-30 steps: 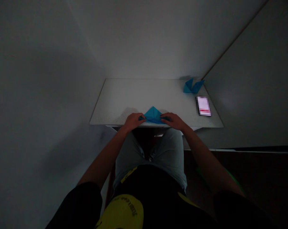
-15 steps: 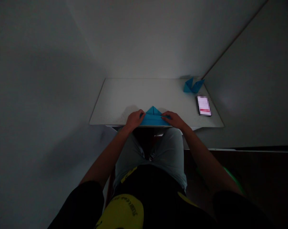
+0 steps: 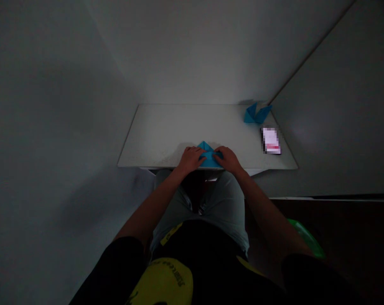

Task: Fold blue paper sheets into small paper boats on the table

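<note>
A blue folded paper (image 3: 207,155) lies at the near edge of a small white table (image 3: 166,131); only its triangular peak and middle show. My left hand (image 3: 189,159) rests on its left part and my right hand (image 3: 228,159) on its right part, fingers curled and pressed down on the paper, the two hands almost meeting. A finished blue paper boat (image 3: 256,113) stands at the far right corner of the table.
A phone with a lit screen (image 3: 271,140) lies on the table's right side, in front of the boat. Grey walls close in on the left, back and right. My knees sit under the table's near edge. A green object (image 3: 304,237) shows by my right arm.
Both hands have slid inward along the blue paper toward its middle, covering more of it; the left and right ends that showed before are now hidden.
</note>
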A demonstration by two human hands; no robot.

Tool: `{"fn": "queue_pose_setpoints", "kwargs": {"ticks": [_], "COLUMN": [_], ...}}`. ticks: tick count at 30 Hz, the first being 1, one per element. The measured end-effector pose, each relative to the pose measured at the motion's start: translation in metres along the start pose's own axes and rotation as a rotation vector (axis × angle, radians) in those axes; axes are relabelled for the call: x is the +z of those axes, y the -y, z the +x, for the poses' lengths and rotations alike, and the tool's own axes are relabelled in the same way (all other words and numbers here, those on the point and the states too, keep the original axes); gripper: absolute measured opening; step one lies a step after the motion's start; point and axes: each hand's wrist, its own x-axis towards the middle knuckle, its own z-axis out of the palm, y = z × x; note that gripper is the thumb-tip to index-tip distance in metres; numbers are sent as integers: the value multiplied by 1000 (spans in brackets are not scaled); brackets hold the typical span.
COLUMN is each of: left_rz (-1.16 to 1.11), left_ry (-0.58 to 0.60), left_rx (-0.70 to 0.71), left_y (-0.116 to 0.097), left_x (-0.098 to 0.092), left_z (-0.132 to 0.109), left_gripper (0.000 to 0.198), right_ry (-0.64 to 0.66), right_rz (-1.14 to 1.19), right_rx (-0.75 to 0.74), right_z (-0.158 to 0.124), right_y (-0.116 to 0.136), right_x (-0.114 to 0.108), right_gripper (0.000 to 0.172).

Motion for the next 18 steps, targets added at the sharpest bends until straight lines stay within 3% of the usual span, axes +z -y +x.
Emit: {"fn": "queue_pose_setpoints", "kwargs": {"ticks": [5,10,15,18], "left_rz": [-32,-5,-8,38], "left_ry": [27,47,42,-22], "left_rx": [-43,1,-86,-119], "left_y": [4,6,4,4], "left_x": [-1,4,-1,-5], "left_z": [5,0,2,1], "left_gripper": [32,28,27,29], "right_ry": [-8,29,34,28], "right_rz": [38,110,26,-67], "right_rx": [-36,-139,-56,-22], "right_z": [-4,-7,-1,0], "right_y": [-1,-3,0,9], "right_x": [-3,-4,-3,-2], "right_gripper": [21,23,24,26]}}
